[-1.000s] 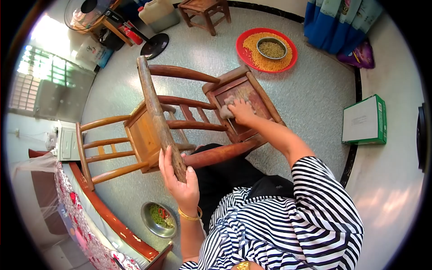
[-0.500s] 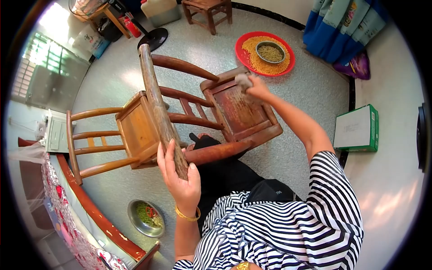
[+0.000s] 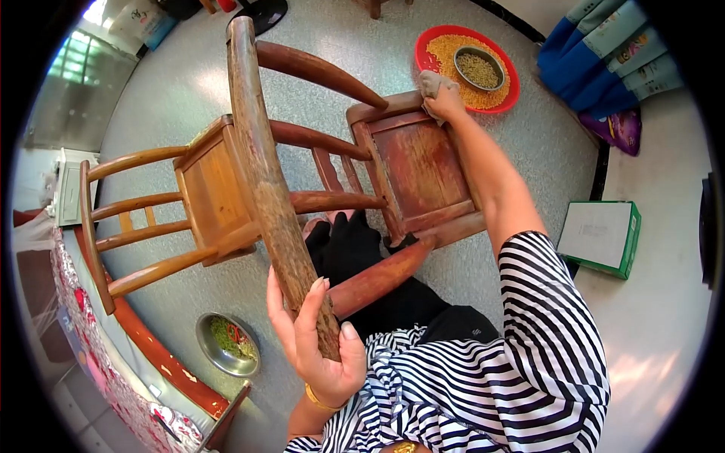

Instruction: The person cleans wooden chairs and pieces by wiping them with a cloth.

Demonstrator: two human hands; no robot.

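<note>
A dark reddish-brown wooden chair (image 3: 419,170) is tilted toward me, its worn top rail (image 3: 260,162) running up the middle of the view. My left hand (image 3: 321,340) grips the near end of that rail, fingers on one side and thumb on the other. My right hand (image 3: 445,102) is closed on a greyish cloth (image 3: 432,84), pressed at the far corner of the seat. Part of the cloth is hidden under the fingers.
A lighter wooden chair (image 3: 215,189) stands to the left. Beyond my right hand lies a red tray (image 3: 423,57) of yellow grains holding a metal bowl (image 3: 477,69). Another metal bowl (image 3: 253,362) with greens sits lower left. A green-and-white box (image 3: 600,235) is at right.
My right hand has moved with the cloth to the seat's far corner. The chair's top rail appears nearer to me, with my left hand still on it. The view has shifted downward.
</note>
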